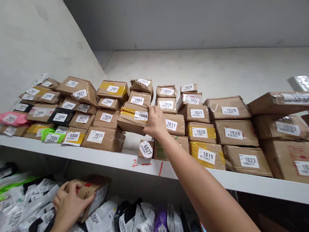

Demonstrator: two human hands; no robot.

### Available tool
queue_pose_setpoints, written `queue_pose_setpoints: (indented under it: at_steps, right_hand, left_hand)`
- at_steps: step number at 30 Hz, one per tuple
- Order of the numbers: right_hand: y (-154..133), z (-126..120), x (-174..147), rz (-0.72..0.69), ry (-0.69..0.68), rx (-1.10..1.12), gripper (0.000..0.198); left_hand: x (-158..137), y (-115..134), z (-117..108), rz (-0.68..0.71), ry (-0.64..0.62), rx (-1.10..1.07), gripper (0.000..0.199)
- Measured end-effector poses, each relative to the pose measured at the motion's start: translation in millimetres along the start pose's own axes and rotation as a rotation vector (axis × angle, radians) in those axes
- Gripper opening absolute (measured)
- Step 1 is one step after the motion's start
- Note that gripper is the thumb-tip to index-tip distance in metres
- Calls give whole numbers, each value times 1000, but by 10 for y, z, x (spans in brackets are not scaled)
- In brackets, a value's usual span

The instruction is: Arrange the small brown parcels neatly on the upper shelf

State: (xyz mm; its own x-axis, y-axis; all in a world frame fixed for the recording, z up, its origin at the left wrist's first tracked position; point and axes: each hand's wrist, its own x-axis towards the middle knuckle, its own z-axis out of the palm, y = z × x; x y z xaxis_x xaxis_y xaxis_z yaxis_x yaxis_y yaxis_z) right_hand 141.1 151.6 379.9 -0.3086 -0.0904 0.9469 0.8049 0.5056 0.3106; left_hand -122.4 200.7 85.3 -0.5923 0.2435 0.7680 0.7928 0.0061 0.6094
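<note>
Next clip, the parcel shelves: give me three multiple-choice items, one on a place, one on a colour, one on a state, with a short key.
1. Where is the box labelled 1004?
A. on the upper shelf
B. on the floor
C. in the lower row of bags

2. What colour is the bag labelled 7006?
A. purple
B. bright green
C. white

3. What is the left hand doing?
A. hanging free
B. gripping a cardboard box
C. pressing the wall

Key: 1 A, the right hand grips it on the upper shelf. 2 B, it is green beside box 6008. 3 B, its fingers wrap the cardboard box among the lower bags.
</note>
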Motion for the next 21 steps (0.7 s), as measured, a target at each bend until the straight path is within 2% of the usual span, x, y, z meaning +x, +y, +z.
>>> queue_pose_setpoints:
  at_steps: [2, 5, 7, 9, 10, 11, 13, 14, 18, 21]
  right_hand:
    - [-4, 5, -1, 1, 1, 1, 85]
    - [-14, 7, -6, 1, -2, 4, 85]
    - [-19, 4, -12, 4, -5, 3, 85]
    - [-22, -1, -17, 7, -7, -1, 84]
    - [-22, -5, -19, 5, -9, -2, 85]
    - [-21, -9, -20, 2, -10, -3, 85]
    - [-21, -16, -18, -5, -13, -5, 86]
    - [-22, -18, -17, -6, -14, -7, 86]
    - [-34, -17, -20, -2, -11, -11, 87]
    - [-45, -6, -51, -1, -11, -19, 86]
  left_hand:
    - [-105, 259, -172, 158, 152, -15, 41]
    - [-227, 905, -529, 638, 324, -265, 24]
    - [-203, 1412, -744, 807, 305, -362, 31]
    - [-92, 1874, -870, 919, 92, -337, 59]
    - [-21, 2063, -895, 947, -32, -300, 67]
    - [51, 2219, -898, 916, -129, -273, 70]
    - [164, 2423, -868, 858, -251, -261, 64]
    - [199, 2477, -850, 828, -272, -270, 59]
    - [222, 2455, -916, 784, -214, -391, 51]
    - [233, 2277, -1179, 718, -82, -610, 53]
